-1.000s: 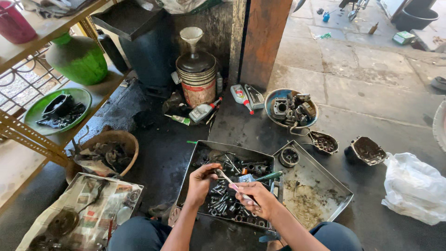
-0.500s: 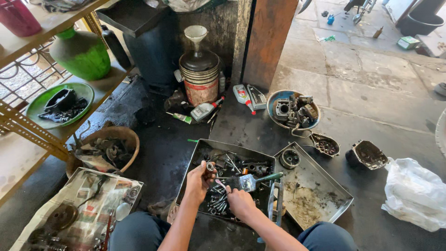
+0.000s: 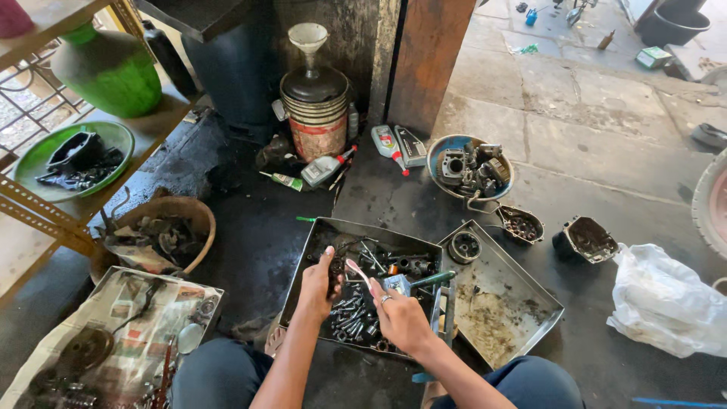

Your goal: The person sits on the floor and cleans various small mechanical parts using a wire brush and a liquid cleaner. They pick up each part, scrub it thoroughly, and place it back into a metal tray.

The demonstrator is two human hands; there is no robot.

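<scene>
Toothbrush (image 3: 356, 271) pinched in right hand (image 3: 400, 316) fingers, left hand (image 3: 318, 284) fingers gripping a dark part (image 3: 335, 274) over the tray (image 3: 303, 265).

So I've got a small dark metal part (image 3: 334, 274) pinched upright over the greasy tray of bolts (image 3: 333, 231), and a pale-handled brush (image 3: 359, 273) slanted right beside it, bristles toward the part.
</scene>
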